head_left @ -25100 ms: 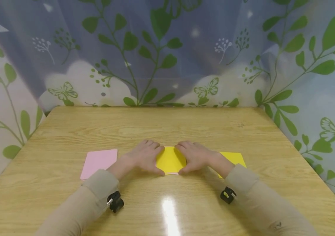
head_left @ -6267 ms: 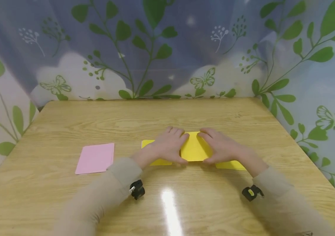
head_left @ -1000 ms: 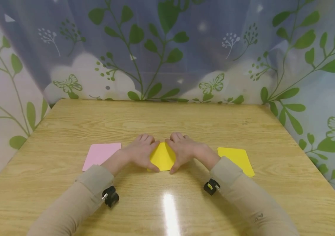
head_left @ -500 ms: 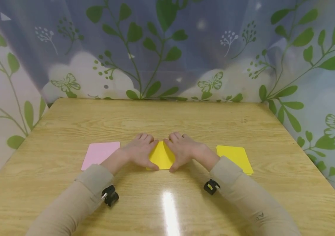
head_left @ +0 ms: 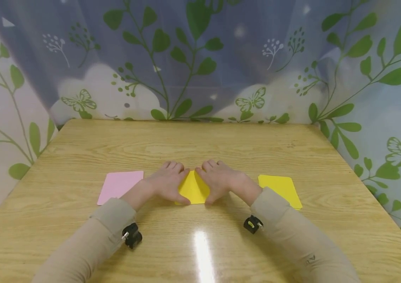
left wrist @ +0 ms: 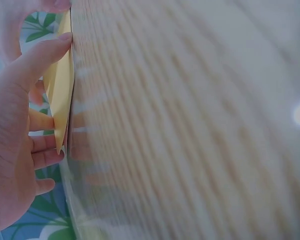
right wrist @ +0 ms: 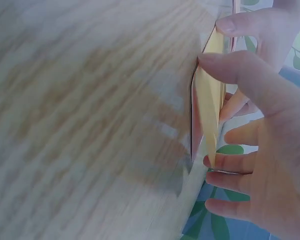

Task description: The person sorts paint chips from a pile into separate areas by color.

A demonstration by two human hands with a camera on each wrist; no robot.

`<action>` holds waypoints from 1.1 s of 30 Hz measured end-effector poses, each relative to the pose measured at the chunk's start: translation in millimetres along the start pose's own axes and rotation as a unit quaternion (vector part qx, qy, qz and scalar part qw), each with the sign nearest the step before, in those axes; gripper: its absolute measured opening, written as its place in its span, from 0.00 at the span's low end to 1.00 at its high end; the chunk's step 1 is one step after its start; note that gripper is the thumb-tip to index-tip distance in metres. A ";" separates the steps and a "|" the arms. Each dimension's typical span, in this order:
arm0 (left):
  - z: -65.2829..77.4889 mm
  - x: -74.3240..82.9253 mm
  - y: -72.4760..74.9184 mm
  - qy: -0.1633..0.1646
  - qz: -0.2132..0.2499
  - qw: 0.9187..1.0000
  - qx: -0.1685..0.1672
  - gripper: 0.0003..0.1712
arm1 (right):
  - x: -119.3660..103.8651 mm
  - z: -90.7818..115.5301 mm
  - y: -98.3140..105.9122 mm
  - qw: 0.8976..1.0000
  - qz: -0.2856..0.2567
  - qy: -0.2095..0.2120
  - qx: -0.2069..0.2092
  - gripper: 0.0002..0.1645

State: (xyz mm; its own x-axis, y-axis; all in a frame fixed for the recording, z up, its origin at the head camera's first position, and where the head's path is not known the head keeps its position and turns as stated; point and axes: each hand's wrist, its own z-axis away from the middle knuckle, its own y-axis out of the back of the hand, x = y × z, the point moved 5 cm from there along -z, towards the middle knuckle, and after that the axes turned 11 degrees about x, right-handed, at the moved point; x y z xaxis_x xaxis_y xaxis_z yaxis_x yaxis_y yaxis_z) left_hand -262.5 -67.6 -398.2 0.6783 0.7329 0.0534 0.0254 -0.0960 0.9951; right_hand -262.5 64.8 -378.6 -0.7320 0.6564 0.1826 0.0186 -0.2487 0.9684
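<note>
A bent yellow card [head_left: 194, 189] lies at the middle of the table between both hands. My left hand [head_left: 168, 181] holds its left side, thumb at the near edge and fingers at the far edge. On the right side, my right hand [head_left: 218, 181] grips it the same way. In the right wrist view the yellow card [right wrist: 210, 95] bows up, with a reddish layer [right wrist: 195, 117] showing under it. The left wrist view shows the yellow card [left wrist: 62, 90] edge-on, the left thumb on its near edge.
A pink card stack [head_left: 120, 184] lies to the left, partly behind the left forearm. To the right is a yellow card stack [head_left: 281, 190], partly covered by the right sleeve. A patterned curtain [head_left: 200, 59] stands behind the wooden table [head_left: 200, 145].
About six seconds ago both hands held a yellow card farther right, with another yellow card lying left of it. They have since moved left to the middle; the last second shows hardly any movement.
</note>
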 end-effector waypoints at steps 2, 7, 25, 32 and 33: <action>0.1 -0.3 -0.1 0.001 0.001 1.000 0.000 0.58 | 0.0 0.3 0.4 1.000 -0.002 0.001 0.003 0.63; 0.4 0.6 0.2 0.002 0.004 1.000 -0.003 0.57 | 0.1 1.9 1.8 1.000 -0.006 0.005 0.010 0.62; -0.7 2.5 2.2 0.003 0.008 1.000 -0.012 0.56 | -0.4 1.2 2.0 0.999 0.025 0.021 0.011 0.64; 1.9 0.6 -0.7 0.001 0.011 1.000 0.007 0.60 | 0.6 3.8 1.0 1.000 0.000 0.020 0.009 0.62; 2.0 0.3 -0.9 0.000 0.008 1.000 0.010 0.60 | 1.5 4.2 0.7 1.000 -0.004 0.020 0.012 0.61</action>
State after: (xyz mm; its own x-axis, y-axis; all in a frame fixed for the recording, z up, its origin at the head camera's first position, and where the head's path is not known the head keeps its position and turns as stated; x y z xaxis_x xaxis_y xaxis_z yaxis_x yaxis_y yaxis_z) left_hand -260.9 -68.6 -399.2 0.6789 0.7309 0.0699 0.0294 -0.1222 0.9921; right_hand -260.7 68.6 -377.0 -0.7590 0.6288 0.1692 0.0297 -0.2261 0.9736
